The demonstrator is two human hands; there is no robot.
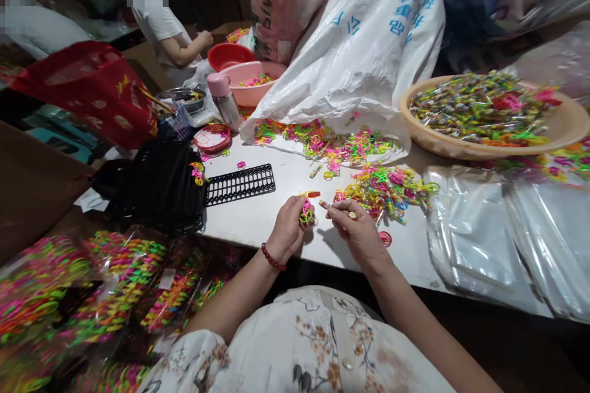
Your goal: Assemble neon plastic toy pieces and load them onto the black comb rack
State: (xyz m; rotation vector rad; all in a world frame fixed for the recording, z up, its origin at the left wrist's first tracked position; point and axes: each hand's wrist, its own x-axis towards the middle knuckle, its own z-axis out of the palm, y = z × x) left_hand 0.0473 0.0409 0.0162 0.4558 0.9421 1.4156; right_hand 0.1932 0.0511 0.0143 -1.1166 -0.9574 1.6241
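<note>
My left hand point(291, 225), with a dark red bead bracelet point(273, 256) at its wrist, is closed around several small bright plastic pieces point(306, 214) in pink, green and orange. Close beside it, my right hand point(353, 227) pinches a thin patterned stick-like piece point(324, 204) between thumb and fingers. Their exact kind is too small to make out. Just beyond my right hand lies a loose pile of colourful plastic pieces point(391, 190). To the left of my hands, a black slotted rack point(240, 185) rests flat on the white table point(258, 221).
A white sack point(350, 43) spills more pieces at the back. On the right stand a full peach basin point(415, 135) and clear plastic bags point(479, 227). Black racks point(157, 184) are stacked left, above bagged colourful pieces point(124, 276). A person point(159, 24) in white works behind a pink flask point(224, 98).
</note>
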